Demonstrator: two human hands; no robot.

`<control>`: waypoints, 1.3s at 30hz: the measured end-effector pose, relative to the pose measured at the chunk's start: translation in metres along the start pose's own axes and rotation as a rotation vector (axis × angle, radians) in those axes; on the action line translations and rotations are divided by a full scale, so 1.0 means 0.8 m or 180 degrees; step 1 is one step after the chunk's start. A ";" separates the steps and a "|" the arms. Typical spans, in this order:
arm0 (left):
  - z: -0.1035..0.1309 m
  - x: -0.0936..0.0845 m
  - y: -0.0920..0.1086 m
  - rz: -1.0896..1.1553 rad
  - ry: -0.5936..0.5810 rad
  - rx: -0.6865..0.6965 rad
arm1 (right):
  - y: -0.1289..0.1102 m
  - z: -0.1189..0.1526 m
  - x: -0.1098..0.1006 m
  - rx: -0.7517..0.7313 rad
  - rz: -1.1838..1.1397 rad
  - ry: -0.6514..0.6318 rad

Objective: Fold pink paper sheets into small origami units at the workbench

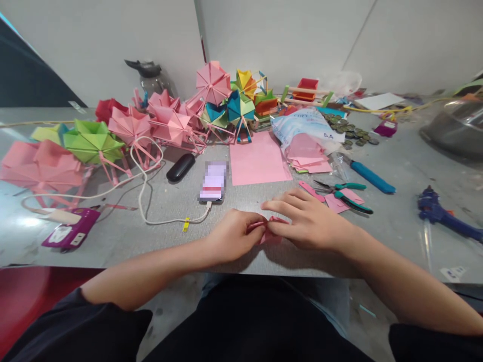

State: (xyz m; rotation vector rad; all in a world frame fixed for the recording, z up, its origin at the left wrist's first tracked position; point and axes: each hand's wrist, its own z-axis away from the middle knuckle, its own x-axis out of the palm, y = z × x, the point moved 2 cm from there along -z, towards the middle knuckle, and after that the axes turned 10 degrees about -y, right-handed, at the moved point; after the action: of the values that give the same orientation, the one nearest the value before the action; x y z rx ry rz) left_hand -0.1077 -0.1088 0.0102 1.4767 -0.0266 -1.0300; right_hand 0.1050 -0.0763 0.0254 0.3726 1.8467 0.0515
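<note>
A small folded piece of pink paper point(270, 237) is held between my two hands, close to the table's front edge. My left hand point(236, 234) pinches its left side between thumb and fingers. On the other side, my right hand point(309, 218) grips the paper with thumb and index finger, while its other fingers stretch out loosely above. Part of the paper is covered by my fingers. Beyond my hands lies a flat pink sheet point(258, 161). Green-handled pliers point(345, 193) rest on small pink paper pieces point(337, 202) to the right of my right hand.
Folded paper wheels on stands point(94, 143) line the back left. A phone point(214, 182) on a white cable point(141, 201) lies ahead, left of the sheet. Rightward are a plastic paper bag point(302, 125), a blue-handled cutter point(372, 176), a glue gun point(445, 213) and bottle caps point(350, 131).
</note>
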 end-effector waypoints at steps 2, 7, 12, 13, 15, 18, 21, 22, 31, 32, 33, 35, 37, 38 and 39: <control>-0.001 0.000 -0.001 0.0013 -0.0034 -0.0034 | 0.000 0.000 -0.002 -0.0033 0.0045 -0.0006; -0.001 -0.001 -0.004 -0.0051 0.0079 0.0066 | -0.001 0.000 -0.006 -0.0100 0.0037 0.0005; -0.001 -0.002 -0.005 0.0226 0.0146 0.0087 | -0.003 0.001 -0.003 -0.0057 0.0014 0.0020; -0.001 -0.002 -0.005 0.0357 0.0116 0.0082 | -0.003 0.000 -0.003 -0.0043 0.0038 0.0020; 0.000 -0.002 -0.004 0.0593 0.0056 0.0049 | -0.004 0.000 -0.003 -0.0026 0.0113 0.0011; 0.000 -0.005 -0.002 0.0727 -0.0026 -0.0031 | -0.004 0.000 -0.003 0.0003 0.0201 -0.0001; -0.002 -0.010 -0.001 0.0806 -0.0138 -0.0068 | -0.005 -0.001 -0.003 -0.0003 0.0216 0.0008; -0.003 -0.012 -0.001 0.0837 -0.0169 -0.0070 | -0.005 -0.002 -0.002 0.0001 0.0224 -0.0002; 0.001 -0.003 -0.003 0.0423 -0.0066 0.0209 | -0.007 -0.004 0.010 0.0097 0.0088 0.0004; 0.002 -0.002 -0.002 0.0327 -0.0042 0.0258 | -0.007 -0.004 0.012 0.0130 0.0046 -0.0009; 0.002 0.000 -0.002 0.0239 -0.0019 0.0302 | -0.007 -0.005 0.015 0.0177 -0.0010 -0.0044; 0.004 0.002 -0.001 0.0093 -0.0001 0.0361 | -0.006 -0.005 0.020 0.0289 -0.0163 -0.0162; 0.004 0.004 -0.002 -0.0019 0.0020 0.0375 | -0.005 -0.006 0.025 0.0377 -0.0305 -0.0272; 0.003 0.004 -0.003 -0.0063 0.0030 0.0365 | -0.005 -0.007 0.026 0.0401 -0.0351 -0.0297; 0.003 0.005 -0.003 -0.0093 0.0037 0.0345 | -0.005 -0.007 0.027 0.0417 -0.0379 -0.0306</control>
State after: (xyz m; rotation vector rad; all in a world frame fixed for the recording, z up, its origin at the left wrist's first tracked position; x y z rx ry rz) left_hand -0.1083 -0.1122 0.0064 1.5855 -0.0534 -1.0574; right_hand 0.0934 -0.0727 0.0060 0.3493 1.7782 -0.1670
